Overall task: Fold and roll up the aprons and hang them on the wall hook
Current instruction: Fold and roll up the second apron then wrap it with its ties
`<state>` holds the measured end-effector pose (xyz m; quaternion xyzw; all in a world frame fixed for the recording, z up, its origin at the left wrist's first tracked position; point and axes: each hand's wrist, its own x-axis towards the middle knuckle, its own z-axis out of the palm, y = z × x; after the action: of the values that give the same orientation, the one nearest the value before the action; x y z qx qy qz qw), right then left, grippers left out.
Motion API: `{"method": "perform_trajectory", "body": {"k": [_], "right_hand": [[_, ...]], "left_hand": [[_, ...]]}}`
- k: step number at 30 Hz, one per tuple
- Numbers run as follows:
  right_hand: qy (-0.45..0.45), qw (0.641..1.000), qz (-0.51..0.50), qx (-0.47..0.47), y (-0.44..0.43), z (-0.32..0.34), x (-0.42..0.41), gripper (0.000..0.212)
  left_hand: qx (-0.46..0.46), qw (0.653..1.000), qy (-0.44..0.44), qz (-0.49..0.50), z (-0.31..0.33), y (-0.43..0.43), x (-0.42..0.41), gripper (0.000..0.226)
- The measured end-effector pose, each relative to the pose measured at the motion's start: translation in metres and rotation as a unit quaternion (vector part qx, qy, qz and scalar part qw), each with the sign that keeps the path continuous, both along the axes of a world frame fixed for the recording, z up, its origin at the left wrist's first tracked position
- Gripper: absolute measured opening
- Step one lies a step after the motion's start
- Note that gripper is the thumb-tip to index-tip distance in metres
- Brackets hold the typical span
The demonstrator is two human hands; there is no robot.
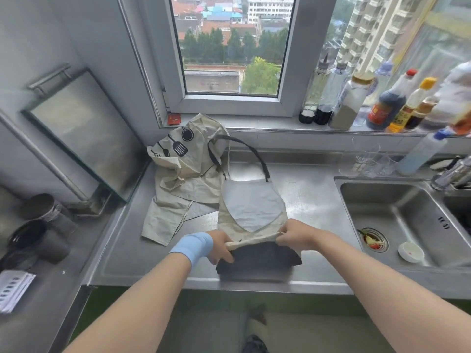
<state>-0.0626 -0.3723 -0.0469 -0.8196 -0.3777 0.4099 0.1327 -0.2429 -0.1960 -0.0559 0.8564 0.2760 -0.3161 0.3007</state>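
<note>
A folded apron [252, 207], cream and grey on top with a dark underside, lies on the steel counter [313, 197] in front of me, its dark neck strap [254, 151] looping toward the window. My left hand [220, 247] grips the near left end of its rolled-over edge. At the right end of that edge, my right hand [293, 234] pinches it. The near part is turned over, showing dark fabric [257, 261]. A second cream apron [183, 174], printed with black kitchen utensils, lies crumpled at the back left, partly up against the wall.
A steel sink [397, 225] with a small white dish [410, 251] is on the right. Bottles [387, 108] line the window sill, and clear glasses [364, 159] stand behind the sink. A framed board [84, 133] leans at the left, with dark pots [38, 225] below it.
</note>
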Motion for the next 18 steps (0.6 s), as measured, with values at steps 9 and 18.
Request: {"method": "perform_trajectory", "body": {"k": [9, 18], "right_hand": [[0.141, 0.97, -0.171, 0.103, 0.001, 0.002, 0.038, 0.024], [-0.02, 0.947, -0.271, 0.174, 0.072, -0.037, 0.071, 0.016]], "left_hand": [[-0.115, 0.942, -0.182, 0.259, 0.005, 0.031, 0.019, 0.031], [0.044, 0.926, -0.218, 0.305, -0.023, 0.069, 0.078, 0.03]]}}
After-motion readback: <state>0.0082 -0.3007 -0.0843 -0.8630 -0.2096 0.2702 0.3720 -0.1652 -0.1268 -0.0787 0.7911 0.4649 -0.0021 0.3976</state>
